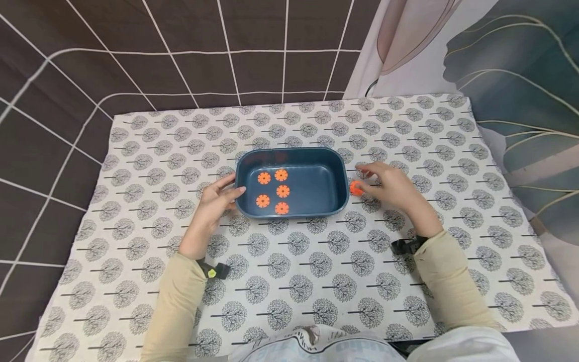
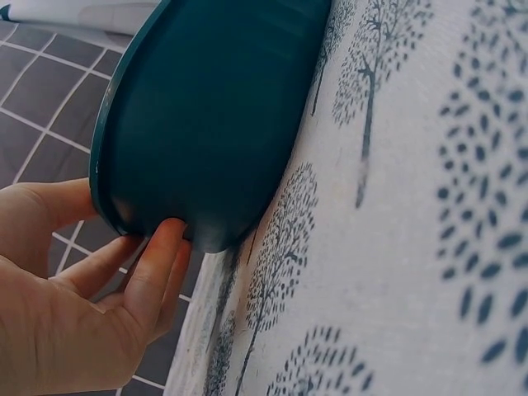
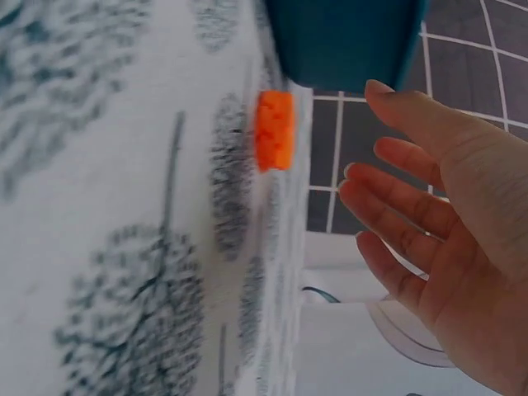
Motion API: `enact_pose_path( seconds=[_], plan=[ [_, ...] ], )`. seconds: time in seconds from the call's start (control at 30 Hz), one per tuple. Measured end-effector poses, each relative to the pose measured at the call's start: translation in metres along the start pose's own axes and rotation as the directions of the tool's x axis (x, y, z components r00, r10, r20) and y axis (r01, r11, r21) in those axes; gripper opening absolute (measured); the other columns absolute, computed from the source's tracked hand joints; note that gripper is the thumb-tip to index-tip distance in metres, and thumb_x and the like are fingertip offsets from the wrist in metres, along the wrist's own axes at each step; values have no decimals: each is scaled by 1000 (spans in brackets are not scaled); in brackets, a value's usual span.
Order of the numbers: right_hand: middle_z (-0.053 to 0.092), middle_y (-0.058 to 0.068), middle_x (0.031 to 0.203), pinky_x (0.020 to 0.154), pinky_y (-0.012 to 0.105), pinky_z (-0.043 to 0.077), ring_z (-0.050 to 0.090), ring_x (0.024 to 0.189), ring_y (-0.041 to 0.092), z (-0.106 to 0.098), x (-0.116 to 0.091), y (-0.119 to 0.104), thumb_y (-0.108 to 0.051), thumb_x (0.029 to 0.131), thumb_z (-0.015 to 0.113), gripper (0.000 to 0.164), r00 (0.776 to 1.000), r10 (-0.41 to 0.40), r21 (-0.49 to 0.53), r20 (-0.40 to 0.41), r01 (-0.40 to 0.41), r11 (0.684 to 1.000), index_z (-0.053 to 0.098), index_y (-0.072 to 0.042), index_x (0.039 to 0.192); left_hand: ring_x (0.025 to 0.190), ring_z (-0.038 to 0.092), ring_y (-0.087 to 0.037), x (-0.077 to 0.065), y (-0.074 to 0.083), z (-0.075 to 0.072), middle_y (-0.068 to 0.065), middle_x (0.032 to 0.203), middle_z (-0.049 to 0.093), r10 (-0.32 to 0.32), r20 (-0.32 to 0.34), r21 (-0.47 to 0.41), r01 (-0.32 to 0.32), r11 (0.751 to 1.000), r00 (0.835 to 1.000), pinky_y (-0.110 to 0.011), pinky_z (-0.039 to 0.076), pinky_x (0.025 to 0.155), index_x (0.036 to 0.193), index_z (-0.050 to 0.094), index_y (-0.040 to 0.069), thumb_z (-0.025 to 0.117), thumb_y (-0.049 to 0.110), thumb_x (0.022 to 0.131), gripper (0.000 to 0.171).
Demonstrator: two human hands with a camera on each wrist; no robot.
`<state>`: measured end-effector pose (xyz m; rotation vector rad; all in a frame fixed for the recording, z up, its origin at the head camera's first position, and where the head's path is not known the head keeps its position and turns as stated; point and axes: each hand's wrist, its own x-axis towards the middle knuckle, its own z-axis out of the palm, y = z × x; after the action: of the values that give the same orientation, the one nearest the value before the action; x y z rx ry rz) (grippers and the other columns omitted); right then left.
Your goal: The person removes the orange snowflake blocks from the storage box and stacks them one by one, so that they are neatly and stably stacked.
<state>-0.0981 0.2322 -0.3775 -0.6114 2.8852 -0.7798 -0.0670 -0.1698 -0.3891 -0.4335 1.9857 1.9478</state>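
The left hand (image 1: pixel 216 201) grips the blue tub (image 1: pixel 314 186) by its left end. Five orange discs (image 1: pixel 286 193) are already inside; one orange piece (image 1: pixel 355 189) is left outside on the cloth (image 1: pixel 332 264). The right hand (image 1: pixel 392 185), relaxed, holds nothing beside it.

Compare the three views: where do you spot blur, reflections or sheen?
Head view: faint orange reflections of the discs on the far wall inside the blue container; left wrist view: pale sheen on its end beside the left hand; right wrist view: tree-print cloth and orange piece look blurred, the right hand crisper.
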Motion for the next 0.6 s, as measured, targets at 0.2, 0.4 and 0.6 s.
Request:
enact_pose_path(
  seconds=[0.2, 0.4, 0.6],
  plan=[
    [62, 16, 115, 90, 47, 48, 58, 102, 29, -5, 5, -7, -28, 85, 69, 48, 997, -40, 28, -60, 42, 999, 57, -4, 124, 80, 64, -9, -1, 0, -1, -19, 133, 51, -5, 4, -1, 5, 1000, 1000, -20, 55, 69, 143, 37, 12, 64, 9, 87, 62],
    [62, 13, 116, 86, 47, 50, 58, 103, 28, -7, 13, -21, -34, 84, 69, 51, 996, -43, 4, -81, 44, 999, 57, -8, 126, 81, 64, -9, -1, -1, -1, -18, 134, 51, -7, 5, -3, 7, 1000, 1000, -20, 55, 70, 143, 37, 11, 64, 9, 87, 62],
    [63, 13, 117, 88, 47, 49, 58, 104, 28, -6, 26, -38, -36, 83, 70, 52, 995, -65, -14, -79, 64, 998, 58, -8, 126, 82, 65, -10, -2, 1, 0, -18, 133, 51, 4, 9, -3, -4, 1000, 1000, -20, 55, 70, 142, 37, 11, 64, 9, 87, 61]
  ],
)
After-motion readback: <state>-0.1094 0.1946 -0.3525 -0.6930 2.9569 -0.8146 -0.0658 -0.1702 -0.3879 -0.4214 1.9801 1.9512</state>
